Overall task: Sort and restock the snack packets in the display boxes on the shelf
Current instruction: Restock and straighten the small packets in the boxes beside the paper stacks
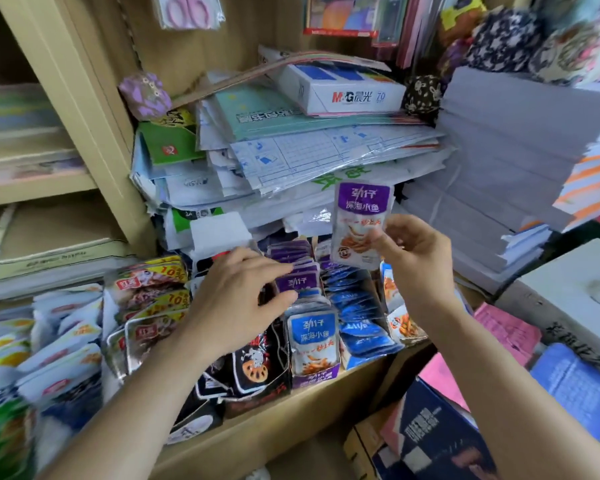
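My right hand pinches a purple-topped fish snack packet upright, lifted above the display boxes. My left hand reaches into the purple display box, with thumb and fingers around the row of purple packets standing in it. A blue-topped packet stands at the front of that box. Just to the right, a blue display box holds several blue packets. Orange-and-white packets stand further right.
Black lotus-root packets fill a box left of the purple one, with silver-and-red packets beyond. Stacked papers and an M&G box overhang the snacks. Grey paper reams rise at right. Cartons stand below the shelf's wooden edge.
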{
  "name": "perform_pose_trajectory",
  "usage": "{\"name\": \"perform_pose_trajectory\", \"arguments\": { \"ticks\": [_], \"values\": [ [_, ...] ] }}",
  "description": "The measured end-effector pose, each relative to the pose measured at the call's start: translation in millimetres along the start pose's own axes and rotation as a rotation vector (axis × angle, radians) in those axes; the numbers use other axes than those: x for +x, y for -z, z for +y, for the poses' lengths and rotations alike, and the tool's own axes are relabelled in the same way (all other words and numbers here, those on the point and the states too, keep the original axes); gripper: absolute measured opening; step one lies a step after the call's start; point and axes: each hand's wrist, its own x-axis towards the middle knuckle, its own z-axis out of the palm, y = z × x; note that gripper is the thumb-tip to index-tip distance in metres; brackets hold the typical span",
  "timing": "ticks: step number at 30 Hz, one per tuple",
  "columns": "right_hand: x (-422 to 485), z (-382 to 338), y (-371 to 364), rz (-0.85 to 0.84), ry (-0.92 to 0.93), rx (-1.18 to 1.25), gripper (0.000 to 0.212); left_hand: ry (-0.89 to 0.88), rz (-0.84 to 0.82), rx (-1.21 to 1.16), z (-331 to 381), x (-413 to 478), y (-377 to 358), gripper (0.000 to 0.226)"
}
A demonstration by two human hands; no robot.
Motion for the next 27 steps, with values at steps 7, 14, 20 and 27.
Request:
{"name": "perform_pose_trajectory", "arguments": {
  "ticks": [7,14,20,27],
  "values": [
    [-1.1,4.0,-17.5,-0.029,-0.161,0.256,0.004,-0.097,-0.095,0.286,-3.8,-16.0,-11.5,0.070],
    [-0.6,11.2,-39.1,-0.118,-0.083,0.131,0.006,-0.163,-0.074,0.198,-7.6,-18.5,-11.1,0.040],
    [-2.3,29.7,-39.0,-0.370,0.057,-0.525,0.004,-0.146,-0.083,0.163,-8.6,-18.6,-10.6,0.031],
    [6.9,21.5,-29.0,-0.284,0.117,-0.659,0.032,-0.123,-0.029,0.154,-6.1,-19.5,-13.0,0.040]
  ]
}}
